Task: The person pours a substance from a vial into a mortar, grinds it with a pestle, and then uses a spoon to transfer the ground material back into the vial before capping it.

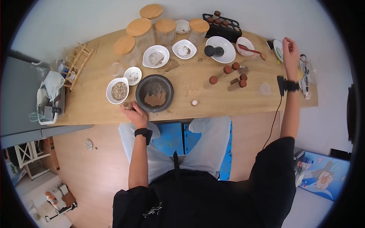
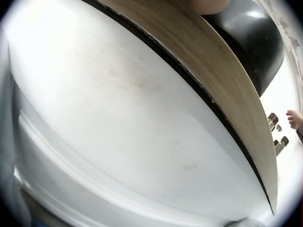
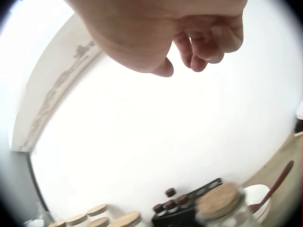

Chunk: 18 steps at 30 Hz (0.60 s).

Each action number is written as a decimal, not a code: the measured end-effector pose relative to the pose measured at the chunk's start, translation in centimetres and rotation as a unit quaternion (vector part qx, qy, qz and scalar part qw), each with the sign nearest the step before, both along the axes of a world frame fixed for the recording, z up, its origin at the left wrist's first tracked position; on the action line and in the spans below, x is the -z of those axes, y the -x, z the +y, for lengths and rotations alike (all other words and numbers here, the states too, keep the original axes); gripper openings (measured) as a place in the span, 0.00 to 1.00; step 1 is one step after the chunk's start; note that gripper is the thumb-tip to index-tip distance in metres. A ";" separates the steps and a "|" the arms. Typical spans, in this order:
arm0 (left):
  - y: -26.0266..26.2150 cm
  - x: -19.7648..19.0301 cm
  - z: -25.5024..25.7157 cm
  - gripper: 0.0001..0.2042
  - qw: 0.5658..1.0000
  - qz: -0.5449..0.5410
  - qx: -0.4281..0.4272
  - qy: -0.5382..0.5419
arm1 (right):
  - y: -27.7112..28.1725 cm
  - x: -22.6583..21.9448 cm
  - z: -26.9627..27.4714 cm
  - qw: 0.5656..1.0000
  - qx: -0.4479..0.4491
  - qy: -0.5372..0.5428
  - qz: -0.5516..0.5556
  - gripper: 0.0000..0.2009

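At the table's front edge, my left hand point(image 1: 135, 115) grips a small glass spice bottle point(image 1: 128, 105) with brownish contents. Directly right of it is a dark stone mortar point(image 1: 170, 95) with brown powder point(image 1: 156, 98) inside. A white bowl of coarse brown flakes point(image 1: 119, 91) stands just behind the bottle. My right hand point(image 1: 291, 57) is raised near the table's right end, fingers loosely bent and nothing in them. The right wrist view shows that hand point(image 3: 189, 33) against the white wall. In the left wrist view, only a fingertip point(image 2: 210, 5) shows beside the mortar point(image 2: 255, 42).
Several brown-capped bottles point(image 1: 227, 69) stand right of centre, near a small round cap point(image 1: 194, 102). Wooden-lidded jars point(image 1: 138, 27), white dishes point(image 1: 184, 49) and a black bottle rack point(image 1: 222, 28) line the back. A pestle point(image 1: 214, 51) rests in a white bowl point(image 1: 228, 57).
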State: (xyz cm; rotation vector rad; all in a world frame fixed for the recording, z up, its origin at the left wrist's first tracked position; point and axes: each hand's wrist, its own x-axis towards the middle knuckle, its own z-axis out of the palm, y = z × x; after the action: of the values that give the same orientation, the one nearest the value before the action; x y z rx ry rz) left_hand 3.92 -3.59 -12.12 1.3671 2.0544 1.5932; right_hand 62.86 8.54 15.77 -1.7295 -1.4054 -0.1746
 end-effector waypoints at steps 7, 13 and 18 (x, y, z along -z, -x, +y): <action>0.2 0.2 0.0 0.25 0.998 -0.053 0.025 0.019 | 24.5 8.3 -13.3 0.911 -0.358 0.199 -0.056 0.26; -0.2 -1.7 -0.4 0.23 0.997 -0.062 0.034 0.018 | 28.9 17.5 -14.4 0.860 -0.413 0.229 -0.196 0.24; -0.1 -1.1 0.2 0.21 0.996 -0.065 0.050 -0.020 | 27.5 19.7 -13.7 0.881 -0.387 0.220 -0.159 0.15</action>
State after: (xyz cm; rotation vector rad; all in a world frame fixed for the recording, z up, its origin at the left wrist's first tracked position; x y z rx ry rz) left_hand 4.01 -3.36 -11.03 1.3202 1.8604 1.6442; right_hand 35.33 -5.18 -3.89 -1.3628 -2.4224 0.3437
